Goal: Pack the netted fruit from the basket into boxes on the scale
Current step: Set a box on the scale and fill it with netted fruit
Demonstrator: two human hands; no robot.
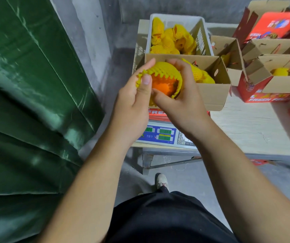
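hands fixing a loose net on one fruit above the scale.
left hand [133, 95] pinches the yellow net [165, 71] edge while right hand [179, 99] cups the orange fruit [161, 86] at frame centre, likely seating the sleeve before boxing; the net's open mouth and long axis point toward the lower frame, near the open box [212, 95] on the scale [160, 134], basket [202, 32] behind.

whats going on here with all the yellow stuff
A person is packing fruit. Both hands hold one orange above the scale: the left hand pinches the edge of its yellow foam net while the right hand grips the fruit. The net covers only part of the orange. Behind, an open cardboard box holds some netted fruit, and the white basket holds more.
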